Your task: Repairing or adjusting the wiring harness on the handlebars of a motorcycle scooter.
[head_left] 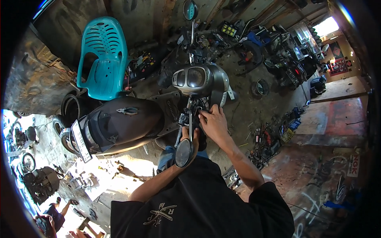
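A dark scooter stands in front of me, its headlight cowl (210, 81) displaced forward and the handlebar (193, 105) behind it stripped of its cover. At the near end of the bar, my left hand (195, 139) is closed around the grip, partly hidden by a round mirror (183, 152). My right hand (214, 123) has bent fingers pressed together at the exposed parts beside the bar. Whatever lies between those fingertips is too small to make out. A pair of pliers (127, 110) rests on the scooter's seat (143, 119).
A turquoise plastic chair (104, 75) stands beyond the seat. Tools and loose parts (264, 139) litter the floor to the right, near a wooden board (317, 174). More motorcycles (287, 69) are at the far right. Another person (55, 214) is at the lower left.
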A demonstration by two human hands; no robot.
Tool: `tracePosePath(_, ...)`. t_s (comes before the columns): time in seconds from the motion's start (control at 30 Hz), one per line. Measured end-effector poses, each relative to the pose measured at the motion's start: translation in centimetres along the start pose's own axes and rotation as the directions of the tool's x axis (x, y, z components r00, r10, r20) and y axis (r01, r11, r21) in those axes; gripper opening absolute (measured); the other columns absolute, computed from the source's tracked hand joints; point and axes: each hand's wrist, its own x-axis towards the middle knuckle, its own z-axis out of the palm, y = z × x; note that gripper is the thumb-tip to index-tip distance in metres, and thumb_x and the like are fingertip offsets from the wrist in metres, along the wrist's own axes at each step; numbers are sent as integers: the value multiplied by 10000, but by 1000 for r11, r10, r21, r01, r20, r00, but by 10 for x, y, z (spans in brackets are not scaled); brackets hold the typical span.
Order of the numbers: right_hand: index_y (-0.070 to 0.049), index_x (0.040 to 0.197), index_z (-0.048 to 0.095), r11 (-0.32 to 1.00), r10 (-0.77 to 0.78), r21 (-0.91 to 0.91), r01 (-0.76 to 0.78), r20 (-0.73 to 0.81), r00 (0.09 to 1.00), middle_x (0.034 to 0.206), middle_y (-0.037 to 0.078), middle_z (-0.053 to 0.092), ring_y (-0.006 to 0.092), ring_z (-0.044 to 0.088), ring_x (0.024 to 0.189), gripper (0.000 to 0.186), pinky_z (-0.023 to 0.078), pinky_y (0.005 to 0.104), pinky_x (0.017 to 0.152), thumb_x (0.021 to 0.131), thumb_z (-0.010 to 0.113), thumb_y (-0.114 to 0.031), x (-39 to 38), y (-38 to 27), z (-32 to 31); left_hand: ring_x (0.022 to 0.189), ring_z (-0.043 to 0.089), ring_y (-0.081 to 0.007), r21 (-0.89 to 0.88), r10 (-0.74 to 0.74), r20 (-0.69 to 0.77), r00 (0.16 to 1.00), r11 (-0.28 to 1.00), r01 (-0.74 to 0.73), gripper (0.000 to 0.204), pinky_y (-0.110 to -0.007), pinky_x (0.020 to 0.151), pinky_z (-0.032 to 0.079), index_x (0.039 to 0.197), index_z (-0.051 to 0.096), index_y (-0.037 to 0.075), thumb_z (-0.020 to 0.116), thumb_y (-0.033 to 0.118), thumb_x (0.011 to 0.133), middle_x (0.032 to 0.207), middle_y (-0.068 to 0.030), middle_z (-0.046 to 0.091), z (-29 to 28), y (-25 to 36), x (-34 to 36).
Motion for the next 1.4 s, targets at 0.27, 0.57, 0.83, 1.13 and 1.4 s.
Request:
tracePosePath(0.27, -92, 1167, 764, 988, -81, -133, 82, 17, 997, 1115, 177, 566, 364, 560, 1034, 288, 496, 469, 867, 977, 662, -283, 1, -1, 21, 700, 668, -292, -40, 133, -123, 983, 989, -139, 240, -428, 648, 515, 1204, 502, 19, 594, 193, 1066, 878, -189, 686, 6, -1, 9)
tracePosePath(0.57, -107, 1148, 780, 999, -52, -10, 53, 88, 995, 1160, 217, 580, 403, 578, 1055, 284, 514, 501, 884, 990, 645, -300, 2, 6, 23, 864, 536, -169, -112, 105, 69, 992, 989, -97, 238, -340, 773, 457, 1248, 550, 19, 485, 186, 1092, 961, -99, 597, 2, -15, 11)
tracePosePath(0.83, -113, 1130, 782, 997, 10, 74, -15, 61, 998, 1172, 219, 579, 410, 583, 1065, 263, 517, 507, 871, 962, 675, -285, -1, 4, 19, 889, 548, -197, -350, 302, 6, 953, 894, -281, 211, -361, 806, 466, 1192, 535, 11, 488, 201, 1112, 966, -112, 582, 13, -27, 14)
tracePosePath(1.13, -60, 1005, 769, 990, -49, -128, 51, 21, 999, 1105, 203, 586, 387, 553, 1096, 258, 483, 498, 891, 936, 656, -281, 4, -6, 35, 730, 510, -153, -256, -9, 95, 995, 966, 33, 139, -331, 665, 447, 1146, 466, 22, 453, 157, 1115, 908, -68, 566, -1, 8, 7)
tracePosePath(1.4, -120, 1129, 789, 998, -19, -56, 25, 99, 995, 1154, 215, 599, 409, 582, 1081, 279, 518, 503, 911, 958, 666, -302, 7, 4, 31, 879, 492, -148, -201, 293, -4, 956, 936, -288, 185, -306, 814, 464, 1223, 530, -6, 462, 126, 1113, 994, -50, 520, 4, -17, 6)
